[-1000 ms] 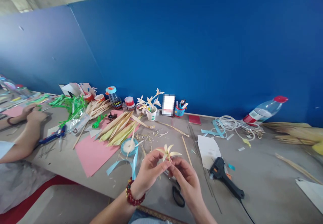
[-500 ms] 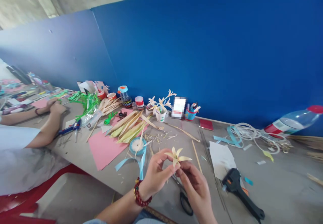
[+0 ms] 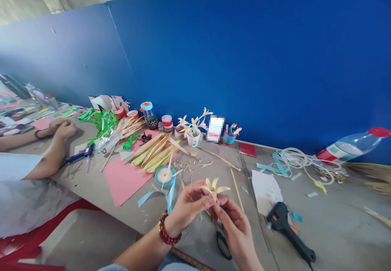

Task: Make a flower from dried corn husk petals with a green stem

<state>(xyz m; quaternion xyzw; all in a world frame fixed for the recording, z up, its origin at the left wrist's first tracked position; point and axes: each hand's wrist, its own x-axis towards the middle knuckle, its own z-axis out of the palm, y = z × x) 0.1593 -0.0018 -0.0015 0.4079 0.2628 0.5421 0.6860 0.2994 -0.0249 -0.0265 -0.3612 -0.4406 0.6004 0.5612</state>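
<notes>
A pale cream flower (image 3: 214, 188) with pointed petals is held upright between both hands, above the grey table. My left hand (image 3: 191, 206), with a red bead bracelet at the wrist, pinches its base from the left. My right hand (image 3: 233, 222) closes its thumb and fingers on the base from the right, just below the petals. Black-handled scissors (image 3: 223, 244) lie partly hidden beneath my right hand. A white cup (image 3: 193, 140) holding similar flowers stands at the back, by the blue wall.
A black glue gun (image 3: 290, 232) and white paper (image 3: 266, 189) lie to the right. Left are corn husks (image 3: 155, 153), pink paper (image 3: 125, 181) and a blue ribbon roll (image 3: 165, 176). A bottle (image 3: 351, 146) lies back right. Another person's hands (image 3: 62, 129) are at far left.
The view has shifted slightly, so the table items appear a little further left and up. Both hands keep hold of the flower, whose petals are tilted a little differently.
</notes>
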